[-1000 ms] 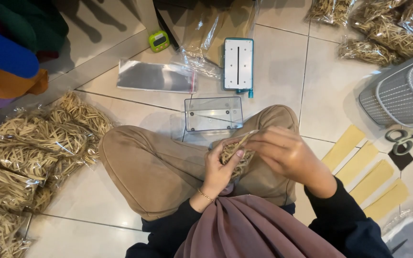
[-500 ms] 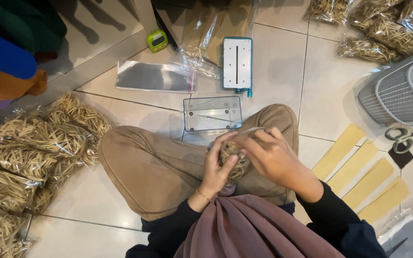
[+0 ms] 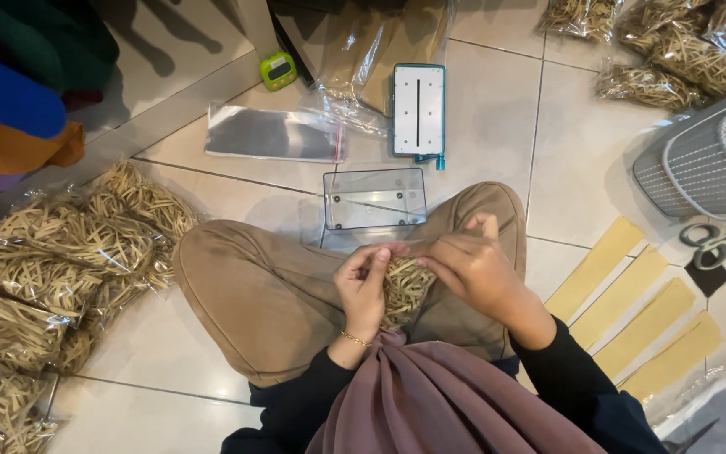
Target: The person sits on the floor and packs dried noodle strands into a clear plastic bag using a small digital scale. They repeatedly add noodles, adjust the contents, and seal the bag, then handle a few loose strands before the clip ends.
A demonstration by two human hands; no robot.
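I sit cross-legged on a tiled floor in tan trousers. A loose bundle of pale rubber bands rests in my lap. My left hand grips its left side, fingers curled over the top. Against its right side my right hand is closed, fingertips pinching the upper strands. Both hands touch each other above the bundle. A clear plastic tray lies on the floor just beyond my knees.
Clear bags stuffed with rubber bands pile up at the left, more bags at the top right. A teal-edged white device, empty clear bag, green timer, grey mesh basket, scissors and yellow paper strips surround me.
My hands have drawn together and lowered onto the bundle; the strands that my right hand held up are now pressed down into the clump.
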